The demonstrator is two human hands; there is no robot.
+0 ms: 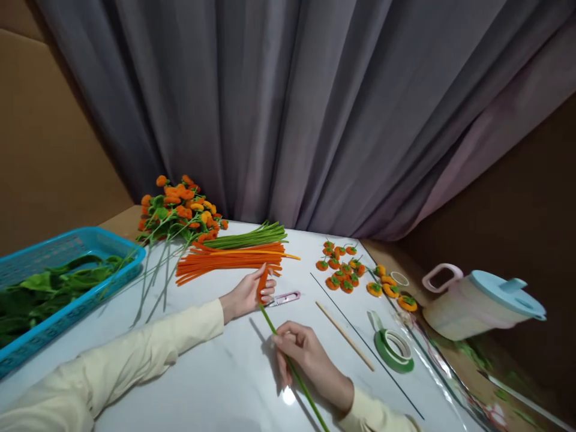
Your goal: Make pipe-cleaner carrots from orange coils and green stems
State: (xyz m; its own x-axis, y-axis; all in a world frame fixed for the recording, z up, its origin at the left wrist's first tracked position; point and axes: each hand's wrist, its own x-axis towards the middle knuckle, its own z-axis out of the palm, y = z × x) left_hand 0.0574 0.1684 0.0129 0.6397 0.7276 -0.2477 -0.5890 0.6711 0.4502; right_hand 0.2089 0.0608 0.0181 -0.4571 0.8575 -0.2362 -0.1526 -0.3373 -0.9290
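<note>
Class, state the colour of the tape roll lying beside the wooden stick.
The tape roll is green; the head view shows it best.

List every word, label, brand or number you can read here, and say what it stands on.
No text can be read. The pitcher, green tape roll, blue basket and the green stem held by the left hand and right hand carry no lettering.
The print at the table edge is too blurred to read.

Head view, down over table (216,384)
</note>
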